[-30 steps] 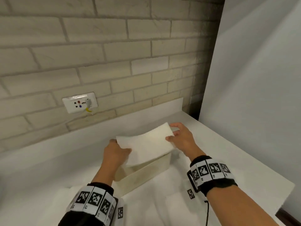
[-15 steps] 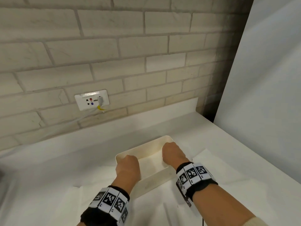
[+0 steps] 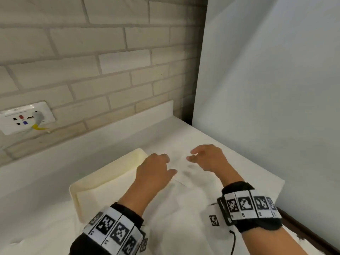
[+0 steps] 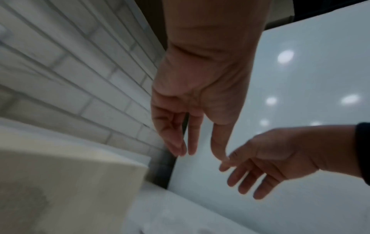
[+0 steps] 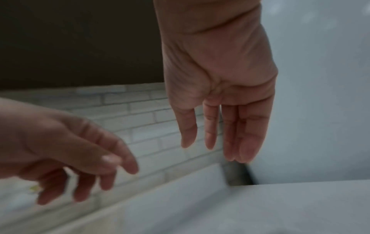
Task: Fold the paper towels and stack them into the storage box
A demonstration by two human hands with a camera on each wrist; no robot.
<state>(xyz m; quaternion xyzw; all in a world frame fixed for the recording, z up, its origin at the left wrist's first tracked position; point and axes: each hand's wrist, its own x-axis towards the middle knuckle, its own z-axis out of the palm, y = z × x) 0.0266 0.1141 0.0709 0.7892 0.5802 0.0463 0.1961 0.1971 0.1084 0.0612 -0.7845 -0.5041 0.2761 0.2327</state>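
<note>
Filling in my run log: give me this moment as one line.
left hand: open, empty | right hand: open, empty | both over towels on counter | box: to their left

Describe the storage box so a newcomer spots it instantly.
Start at the brick wall with its white socket plate. On the white counter below sits the storage box, left of both hands. It is the only cream, raised-rim thing; the paper towels lie flat and white.

Brick wall [image 3: 114,63], white socket plate [image 3: 25,117] with grey plug [image 3: 38,116], white counter [image 3: 36,173].
</note>
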